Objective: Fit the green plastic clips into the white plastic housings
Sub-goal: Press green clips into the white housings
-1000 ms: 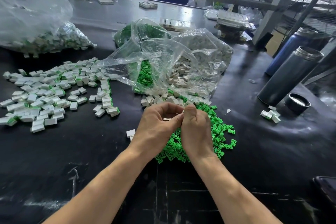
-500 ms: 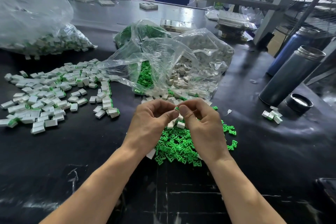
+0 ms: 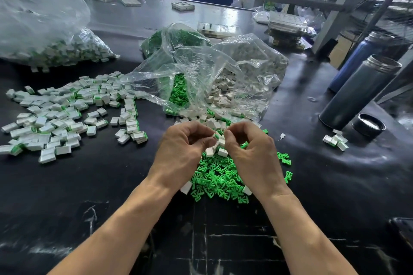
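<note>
Change: both hands staying raised over the loose bright green plastic clips (image 3: 220, 179), barely shifting.
Left hand (image 3: 182, 154): curling, pinching a small white plastic housing (image 3: 220, 139).
Right hand (image 3: 251, 154): pinching the same housing.
Clips: lying heaped on the black worktop (image 3: 111, 196).

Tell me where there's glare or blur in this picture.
Head view: glare streaks the black table at the far side and whitens the big clear bag at left; straight rack posts bow near the edges; both hands, left hand and right hand, look sharp.
</note>
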The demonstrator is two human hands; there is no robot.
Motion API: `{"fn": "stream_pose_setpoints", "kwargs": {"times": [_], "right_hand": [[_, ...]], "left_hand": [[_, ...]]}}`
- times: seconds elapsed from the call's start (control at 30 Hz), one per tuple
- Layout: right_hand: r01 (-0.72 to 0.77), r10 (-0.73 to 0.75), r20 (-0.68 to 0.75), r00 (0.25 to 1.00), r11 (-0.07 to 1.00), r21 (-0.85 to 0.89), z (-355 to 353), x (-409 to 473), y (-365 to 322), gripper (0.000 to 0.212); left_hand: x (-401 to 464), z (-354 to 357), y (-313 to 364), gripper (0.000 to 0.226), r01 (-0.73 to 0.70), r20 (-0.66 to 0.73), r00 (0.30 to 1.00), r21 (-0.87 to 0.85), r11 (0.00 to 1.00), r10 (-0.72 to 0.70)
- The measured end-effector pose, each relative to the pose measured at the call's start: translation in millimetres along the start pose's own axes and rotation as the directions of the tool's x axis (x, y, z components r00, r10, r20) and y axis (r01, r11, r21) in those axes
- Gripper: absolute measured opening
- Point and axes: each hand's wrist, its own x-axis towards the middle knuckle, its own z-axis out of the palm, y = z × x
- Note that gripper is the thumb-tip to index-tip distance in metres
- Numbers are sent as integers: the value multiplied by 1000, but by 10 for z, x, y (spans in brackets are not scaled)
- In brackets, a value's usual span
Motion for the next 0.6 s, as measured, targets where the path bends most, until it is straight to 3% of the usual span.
{"fn": "stream_pose_setpoints", "kwargs": {"times": [0.13, 0.6], "right_hand": [[-92, 86, 53, 995, 988, 125, -19, 0, 29, 4], [-52, 46, 117, 992, 997, 51, -4, -26, 54, 6]], "left_hand": [[-1, 5, -7, 14, -41, -43, 998, 110, 993, 46], [-25, 7, 40, 10, -189, -7, 979, 312, 931, 201]]}}
